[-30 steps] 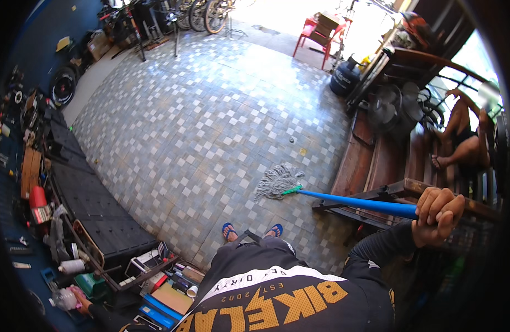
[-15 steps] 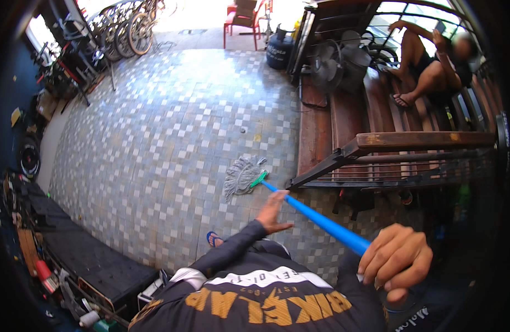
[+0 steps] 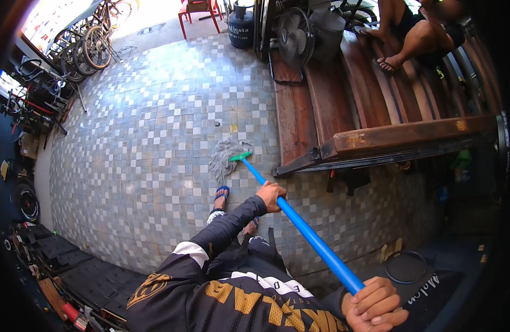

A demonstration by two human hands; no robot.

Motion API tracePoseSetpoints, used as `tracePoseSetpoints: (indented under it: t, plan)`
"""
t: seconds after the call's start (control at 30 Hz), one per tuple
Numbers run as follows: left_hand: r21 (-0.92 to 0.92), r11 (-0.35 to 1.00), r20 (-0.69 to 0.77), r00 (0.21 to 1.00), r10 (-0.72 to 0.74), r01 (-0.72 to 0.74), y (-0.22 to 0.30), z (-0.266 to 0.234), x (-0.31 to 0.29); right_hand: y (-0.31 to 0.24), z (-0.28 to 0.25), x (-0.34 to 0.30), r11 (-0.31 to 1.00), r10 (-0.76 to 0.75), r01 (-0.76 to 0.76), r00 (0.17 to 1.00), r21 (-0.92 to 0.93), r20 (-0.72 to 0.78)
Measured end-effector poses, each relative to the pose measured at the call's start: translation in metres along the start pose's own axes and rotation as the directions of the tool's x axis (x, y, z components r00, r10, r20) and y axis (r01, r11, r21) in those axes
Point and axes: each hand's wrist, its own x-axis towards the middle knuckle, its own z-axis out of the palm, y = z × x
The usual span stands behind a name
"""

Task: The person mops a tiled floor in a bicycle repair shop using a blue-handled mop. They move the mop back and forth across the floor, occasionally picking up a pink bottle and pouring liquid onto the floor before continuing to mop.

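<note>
I hold a mop with a blue handle (image 3: pixel 307 232) and a grey string head (image 3: pixel 224 157) that rests on the checkered tile floor (image 3: pixel 150 144), just ahead of my sandalled foot (image 3: pixel 221 193). My left hand (image 3: pixel 271 196) grips the handle partway down. My right hand (image 3: pixel 374 304) is closed around the handle's upper end at the lower right. The mop head lies next to the foot of a wooden staircase (image 3: pixel 332 105).
A person's legs (image 3: pixel 415 33) rest on the upper stairs. A floor fan (image 3: pixel 293 41) and a gas cylinder (image 3: pixel 241 27) stand at the stairs' far side. Bicycles (image 3: pixel 92 47) line the far left, a red chair (image 3: pixel 197 11) is beyond. Black mats (image 3: pixel 94 276) and clutter border the lower left.
My left hand has come onto the blue handle. The view has swung so the stairs sit farther right and the mop head lies closer to my feet.
</note>
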Motion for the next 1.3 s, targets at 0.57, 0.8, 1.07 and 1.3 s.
tracePoseSetpoints:
  t: [0.57,0.8,1.07,1.3]
  plan:
    - [0.095,0.974,0.126,0.973,0.194,-0.206,-0.266,-0.142,0.121,0.209,0.168,-0.03,0.979,0.003,-0.039,0.984,-0.2,-0.177]
    - [0.018,0.984,0.015,0.984,0.175,-0.175,-0.168,-0.115,0.016,0.091,0.163,-0.029,0.997,-0.003,-0.014,0.976,-0.08,-0.219]
    - [-0.212,0.977,0.281,0.955,0.096,-0.036,-0.021,-0.061,-0.119,-0.028,0.118,-0.003,0.899,-0.088,-0.134,0.876,0.416,0.474]
    - [-0.273,0.945,0.217,0.945,0.243,-0.181,-0.057,-0.077,-0.092,-0.002,0.148,-0.019,0.957,-0.16,0.133,0.983,0.256,0.086]
